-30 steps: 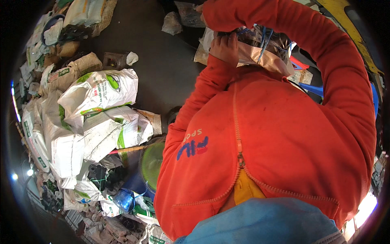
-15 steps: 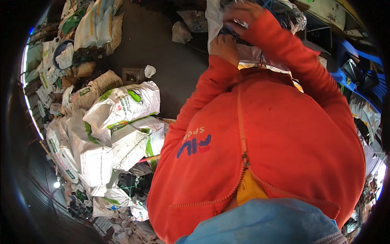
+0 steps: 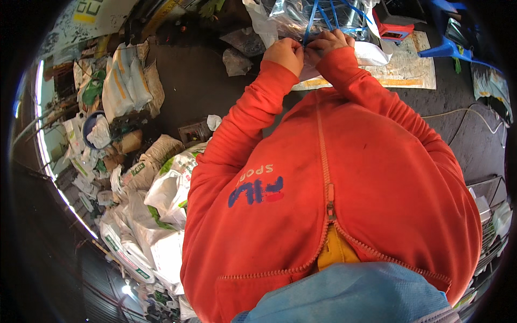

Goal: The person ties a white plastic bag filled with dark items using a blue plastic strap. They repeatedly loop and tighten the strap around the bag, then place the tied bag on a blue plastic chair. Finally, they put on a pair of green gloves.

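Left hand (image 3: 284, 56) and right hand (image 3: 329, 44) meet, fingers pinched closed on a blue strap (image 3: 311, 22) at the plastic-wrapped bundle (image 3: 293, 21) before me; I seem to be tying it, which calls for steady tension. A pale sheet (image 3: 409, 67) lies alongside.

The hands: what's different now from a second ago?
The right hand, stretched leftward past the left hand a second ago, has come back to its right; both now meet at a blue strap on the plastic bag. Whether they grip it is unclear. The camera's view shifted too. The left hand stayed at the bag's near edge; the white sacks stayed piled at left.
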`<state>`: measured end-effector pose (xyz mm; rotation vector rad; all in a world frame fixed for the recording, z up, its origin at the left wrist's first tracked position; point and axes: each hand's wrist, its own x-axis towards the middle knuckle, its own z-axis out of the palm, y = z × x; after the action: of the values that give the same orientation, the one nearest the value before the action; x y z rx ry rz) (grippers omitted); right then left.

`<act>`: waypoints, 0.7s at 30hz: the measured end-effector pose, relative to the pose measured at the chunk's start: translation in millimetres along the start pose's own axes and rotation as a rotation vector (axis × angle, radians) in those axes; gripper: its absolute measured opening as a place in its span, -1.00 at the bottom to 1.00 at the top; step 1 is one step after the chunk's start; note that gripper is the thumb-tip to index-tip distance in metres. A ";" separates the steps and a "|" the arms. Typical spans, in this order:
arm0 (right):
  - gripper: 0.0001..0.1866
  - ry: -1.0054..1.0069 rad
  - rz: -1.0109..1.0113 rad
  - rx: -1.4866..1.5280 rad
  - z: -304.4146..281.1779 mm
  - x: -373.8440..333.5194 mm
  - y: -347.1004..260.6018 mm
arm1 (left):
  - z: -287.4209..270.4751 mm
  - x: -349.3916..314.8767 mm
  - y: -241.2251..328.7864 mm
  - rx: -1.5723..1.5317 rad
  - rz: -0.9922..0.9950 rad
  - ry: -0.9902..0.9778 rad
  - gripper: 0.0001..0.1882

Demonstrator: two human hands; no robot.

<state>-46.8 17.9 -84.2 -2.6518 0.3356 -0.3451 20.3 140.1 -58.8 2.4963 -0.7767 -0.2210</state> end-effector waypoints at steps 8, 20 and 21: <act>-0.82 0.068 0.142 -0.060 9.8 0.3 -13.0 | -7.2 12.6 -10.5 -0.272 -0.076 -0.202 -0.78; -0.83 0.232 -0.023 0.059 12.3 -7.8 -5.0 | -21.8 48.2 -27.1 -0.805 -0.408 -0.883 -0.95; -0.83 0.223 -0.016 0.098 10.6 -9.6 -3.0 | -24.1 45.8 -24.6 -0.887 -0.497 -0.878 -0.88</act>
<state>-52.2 27.5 -93.9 -2.5259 0.3578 -0.6488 77.1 141.7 -51.0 1.6053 -0.2054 -1.5239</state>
